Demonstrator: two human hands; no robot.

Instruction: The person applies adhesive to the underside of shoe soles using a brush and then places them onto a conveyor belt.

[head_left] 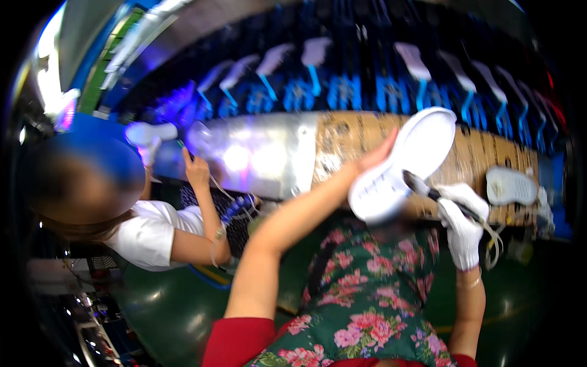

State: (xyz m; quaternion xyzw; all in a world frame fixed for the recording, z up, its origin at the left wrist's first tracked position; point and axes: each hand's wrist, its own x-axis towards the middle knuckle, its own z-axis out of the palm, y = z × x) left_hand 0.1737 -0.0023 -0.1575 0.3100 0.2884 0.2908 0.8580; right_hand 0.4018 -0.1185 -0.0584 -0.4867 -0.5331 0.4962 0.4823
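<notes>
White shoe sole [400,168], held up over the lap in the bare left hand [376,156]; gloved right hand [461,223] grips a brush [422,185] at its edge: best kept steady, strokes even.

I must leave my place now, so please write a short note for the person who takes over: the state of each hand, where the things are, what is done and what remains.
Left hand: bare, holds the white shoe up, sole facing the camera.
Right hand: white glove, grips a brush, bristles at the shoe's sole edge.
Another white sole lies on the bench to the right.
Done and left: how much of the sole is brushed cannot be told.
</notes>
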